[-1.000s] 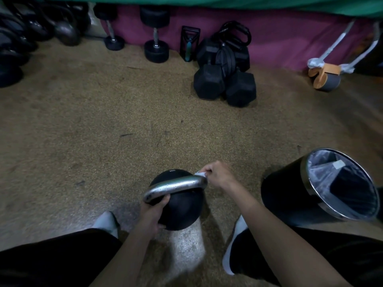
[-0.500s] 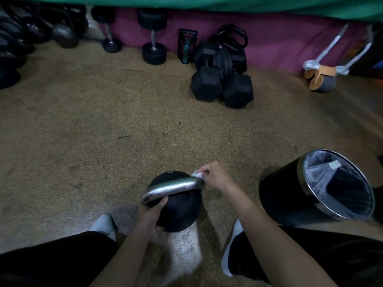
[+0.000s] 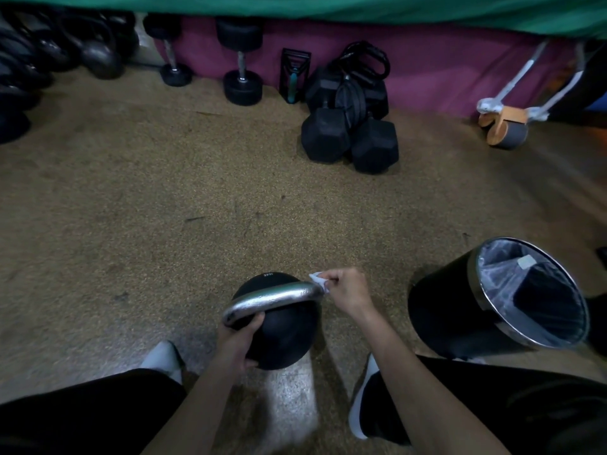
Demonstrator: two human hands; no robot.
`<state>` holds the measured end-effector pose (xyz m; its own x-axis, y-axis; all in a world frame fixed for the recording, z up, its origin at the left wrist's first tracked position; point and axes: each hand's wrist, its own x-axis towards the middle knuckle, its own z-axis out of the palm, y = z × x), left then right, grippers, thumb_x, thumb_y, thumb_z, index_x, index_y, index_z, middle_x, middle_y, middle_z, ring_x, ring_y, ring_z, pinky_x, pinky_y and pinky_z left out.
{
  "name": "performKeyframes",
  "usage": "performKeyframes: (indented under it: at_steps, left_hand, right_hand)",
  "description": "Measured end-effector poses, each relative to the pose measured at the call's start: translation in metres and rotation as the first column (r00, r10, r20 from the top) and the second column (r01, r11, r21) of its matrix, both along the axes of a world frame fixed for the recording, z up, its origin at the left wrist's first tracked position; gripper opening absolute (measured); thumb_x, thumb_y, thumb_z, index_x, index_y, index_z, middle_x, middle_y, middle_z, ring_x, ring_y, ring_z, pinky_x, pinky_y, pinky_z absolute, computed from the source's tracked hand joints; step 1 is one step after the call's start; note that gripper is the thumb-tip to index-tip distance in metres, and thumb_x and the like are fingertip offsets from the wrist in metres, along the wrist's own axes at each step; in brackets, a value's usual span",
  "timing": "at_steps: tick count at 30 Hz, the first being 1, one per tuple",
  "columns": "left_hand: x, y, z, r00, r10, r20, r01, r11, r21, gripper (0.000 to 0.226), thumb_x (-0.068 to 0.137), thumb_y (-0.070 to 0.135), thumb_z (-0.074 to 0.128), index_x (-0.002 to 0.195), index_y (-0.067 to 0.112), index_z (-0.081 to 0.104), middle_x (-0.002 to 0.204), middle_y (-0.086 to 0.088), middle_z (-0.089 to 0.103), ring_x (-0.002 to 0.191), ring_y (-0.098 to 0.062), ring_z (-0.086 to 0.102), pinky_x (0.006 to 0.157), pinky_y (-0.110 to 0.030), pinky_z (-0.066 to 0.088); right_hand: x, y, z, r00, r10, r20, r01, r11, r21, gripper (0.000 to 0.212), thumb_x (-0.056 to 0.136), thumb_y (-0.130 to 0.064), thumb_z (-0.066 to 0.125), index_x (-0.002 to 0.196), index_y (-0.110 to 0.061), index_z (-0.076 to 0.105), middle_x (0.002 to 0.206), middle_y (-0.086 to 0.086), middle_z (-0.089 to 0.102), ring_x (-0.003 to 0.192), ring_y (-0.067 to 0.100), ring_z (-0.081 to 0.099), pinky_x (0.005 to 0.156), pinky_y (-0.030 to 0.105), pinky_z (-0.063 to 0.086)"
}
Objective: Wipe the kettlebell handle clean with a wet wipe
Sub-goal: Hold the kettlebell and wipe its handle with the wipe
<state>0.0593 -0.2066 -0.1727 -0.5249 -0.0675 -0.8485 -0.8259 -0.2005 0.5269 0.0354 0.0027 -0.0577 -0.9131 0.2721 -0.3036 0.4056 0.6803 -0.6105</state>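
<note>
Over the last second my right hand (image 3: 348,290) is hardly shifting. It is staying at the right bend of the kettlebell handle (image 3: 272,298), its grip pinching the wet wipe (image 3: 318,281), which is now showing a little more above the metal. I am judging that the middle and left bend are still waiting. My left hand (image 3: 238,343) is keeping its grip curled on the kettlebell (image 3: 285,336) below the handle's left end, steadying it on the floor (image 3: 164,208). The wipe is touching the handle just beside my right fingertips.
</note>
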Motion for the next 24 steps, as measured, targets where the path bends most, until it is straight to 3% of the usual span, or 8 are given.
performKeyframes:
  at_steps: [5, 8, 12, 16, 21, 24]
  left_hand:
    - [0.000, -0.001, 0.000, 1.000, -0.004, 0.012, 0.004, 1.000, -0.018, 0.078, 0.076, 0.032, 0.087, 0.142, 0.029, 0.045, 0.142, -0.011, 0.055, 0.128, -0.043, 0.052, 0.066, -0.056, 0.057]
    - [0.001, -0.002, -0.002, 1.000, -0.019, -0.016, 0.019, 1.000, -0.006, 0.078, 0.074, 0.036, 0.088, 0.140, 0.029, 0.047, 0.140, -0.010, 0.057, 0.125, -0.042, 0.054, 0.069, -0.057, 0.058]
    - [0.001, 0.000, 0.003, 1.000, -0.025, -0.011, 0.025, 1.000, 0.008, 0.075, 0.078, 0.034, 0.085, 0.141, 0.028, 0.045, 0.144, -0.011, 0.054, 0.130, -0.043, 0.050, 0.073, -0.057, 0.055]
    - [0.001, 0.001, 0.005, 1.000, -0.022, -0.004, 0.022, 0.999, 0.027, 0.070, 0.081, 0.031, 0.083, 0.141, 0.025, 0.047, 0.145, -0.012, 0.053, 0.132, -0.044, 0.048, 0.069, -0.054, 0.051]
    - [0.001, 0.001, 0.006, 1.000, -0.024, -0.004, 0.024, 1.000, 0.014, 0.070, 0.081, 0.032, 0.083, 0.140, 0.026, 0.047, 0.141, -0.012, 0.056, 0.129, -0.043, 0.051, 0.066, -0.052, 0.053]
    - [0.001, 0.001, 0.007, 0.999, -0.032, -0.008, 0.032, 0.999, 0.014, 0.070, 0.081, 0.033, 0.083, 0.140, 0.026, 0.047, 0.142, -0.011, 0.055, 0.130, -0.043, 0.050, 0.061, -0.048, 0.053]
  right_hand:
    - [0.010, -0.008, 0.004, 0.994, -0.026, -0.109, 0.022, 0.999, -0.040, 0.024, 0.085, -0.002, 0.058, 0.101, -0.011, 0.074, 0.107, -0.001, 0.072, 0.098, 0.010, 0.066, 0.086, 0.007, 0.039]
    - [0.023, -0.007, -0.001, 0.985, -0.113, -0.126, 0.103, 0.991, -0.082, 0.025, 0.084, -0.002, 0.060, 0.102, -0.012, 0.074, 0.104, 0.001, 0.072, 0.093, 0.009, 0.067, 0.085, 0.009, 0.044]
    - [0.023, -0.005, -0.010, 0.979, -0.172, -0.111, 0.165, 0.984, -0.068, 0.025, 0.084, -0.003, 0.060, 0.103, -0.012, 0.073, 0.103, 0.004, 0.073, 0.084, 0.006, 0.065, 0.068, -0.005, 0.035]
    - [0.024, -0.015, -0.005, 0.965, -0.209, -0.160, 0.194, 0.976, -0.102, 0.024, 0.086, -0.002, 0.060, 0.105, -0.009, 0.072, 0.105, 0.004, 0.072, 0.092, 0.010, 0.066, 0.075, -0.001, 0.035]
    - [0.045, -0.025, -0.003, 0.915, -0.295, -0.274, 0.240, 0.946, -0.219, 0.026, 0.084, 0.002, 0.061, 0.103, -0.011, 0.073, 0.104, -0.008, 0.069, 0.095, -0.001, 0.060, 0.082, -0.006, 0.036]
    - [0.047, -0.024, -0.011, 0.900, -0.360, -0.244, 0.297, 0.919, -0.261, 0.029, 0.085, 0.002, 0.060, 0.106, -0.013, 0.072, 0.105, -0.005, 0.070, 0.098, 0.004, 0.063, 0.088, 0.007, 0.044]
